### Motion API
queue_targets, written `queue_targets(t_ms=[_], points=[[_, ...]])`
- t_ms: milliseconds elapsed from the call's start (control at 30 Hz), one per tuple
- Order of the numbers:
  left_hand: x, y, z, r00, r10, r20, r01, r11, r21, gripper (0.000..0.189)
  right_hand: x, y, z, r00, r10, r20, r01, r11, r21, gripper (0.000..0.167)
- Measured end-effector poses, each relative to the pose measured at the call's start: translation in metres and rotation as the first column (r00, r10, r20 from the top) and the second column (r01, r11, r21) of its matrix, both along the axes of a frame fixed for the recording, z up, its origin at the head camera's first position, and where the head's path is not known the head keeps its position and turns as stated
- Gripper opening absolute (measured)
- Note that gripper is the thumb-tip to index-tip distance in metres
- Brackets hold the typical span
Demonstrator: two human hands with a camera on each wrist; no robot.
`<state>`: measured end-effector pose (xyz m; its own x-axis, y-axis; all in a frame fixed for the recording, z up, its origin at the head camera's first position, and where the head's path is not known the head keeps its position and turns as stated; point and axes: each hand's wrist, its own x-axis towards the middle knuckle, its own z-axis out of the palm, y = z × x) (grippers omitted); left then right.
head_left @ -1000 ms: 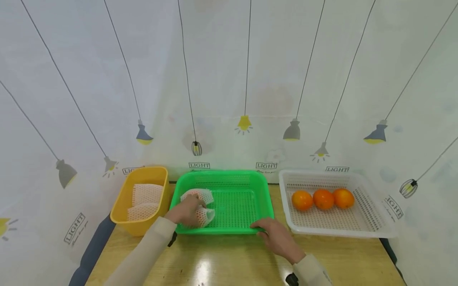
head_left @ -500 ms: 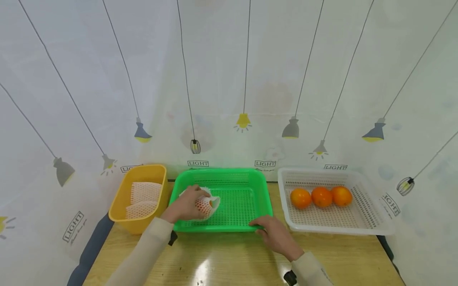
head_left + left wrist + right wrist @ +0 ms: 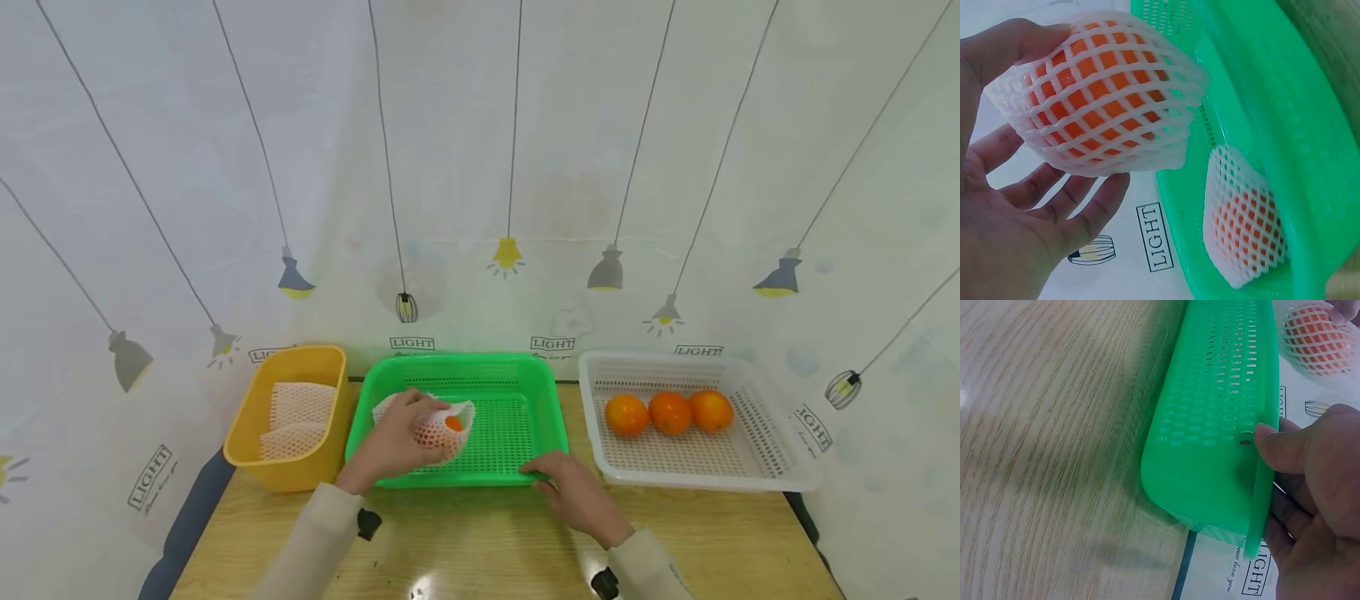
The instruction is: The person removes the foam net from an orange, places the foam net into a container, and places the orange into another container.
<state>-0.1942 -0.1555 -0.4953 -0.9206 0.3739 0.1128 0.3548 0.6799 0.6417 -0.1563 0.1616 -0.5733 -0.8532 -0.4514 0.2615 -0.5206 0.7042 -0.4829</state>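
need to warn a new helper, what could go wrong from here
The netted fruit in the left grip might slip out: the net gapes open at one end, showing orange skin.
If dropped, it might hit the other netted fruit in the green basket.
The right grip holds that basket's rim near a corner, so a tug could perhaps tilt or shift it.

Rear netted fruit [image 3: 382,407] mostly behind left hand [image 3: 397,435]

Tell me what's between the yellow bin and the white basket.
The green basket, its rim gripped by the right hand; above it, the left hand holds a net-wrapped fruit. The head view shows it.
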Motion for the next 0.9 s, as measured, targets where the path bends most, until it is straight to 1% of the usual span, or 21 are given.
queue_targets(t_ms=[133,300,433,533,633,700,767,833,900], points=[[0.009,0.008,-0.002,1.0,-0.004,-0.015,0.005,0.997,0.075,0.06,0.0,0.001,0.0,1.0,0.001,-0.004,-0.001,1.0,-0.004,0.029],[0.019,0.017,-0.007,0.999,-0.021,-0.043,0.028,0.983,0.179,0.06,0.0,0.001,0.001,1.0,0.007,0.002,-0.007,1.0,-0.021,0.03],[0.026,0.022,-0.014,0.998,-0.018,-0.058,0.03,0.976,0.217,0.061,0.001,0.003,0.001,1.0,0.013,0.015,-0.012,0.999,-0.037,0.027],[0.032,0.027,-0.018,0.999,-0.007,-0.051,0.02,0.968,0.251,0.061,0.001,0.003,0.003,1.0,0.002,0.024,0.0,0.998,-0.064,0.025],[0.038,0.032,-0.021,1.0,-0.007,-0.018,0.012,0.951,0.309,0.06,0.003,0.003,0.005,1.0,-0.022,0.021,0.025,0.993,-0.112,0.028],[0.043,0.036,-0.023,1.0,-0.02,0.009,0.015,0.937,0.349,0.06,0.005,0.004,0.006,0.999,-0.032,0.026,0.036,0.986,-0.163,0.03],[0.048,0.039,-0.027,0.999,-0.038,0.032,0.023,0.924,0.381,0.059,0.007,0.003,0.007,0.998,-0.027,0.05,0.038,0.973,-0.229,0.032],[0.052,0.042,-0.031,0.998,-0.058,0.036,0.038,0.914,0.405,0.059,0.01,0.002,0.009,0.995,-0.001,0.103,0.032,0.953,-0.302,0.035],[0.056,0.045,-0.036,0.996,-0.082,0.025,0.063,0.902,0.427,0.058,0.014,0.002,0.011,0.984,0.053,0.168,0.017,0.921,-0.388,0.038]])
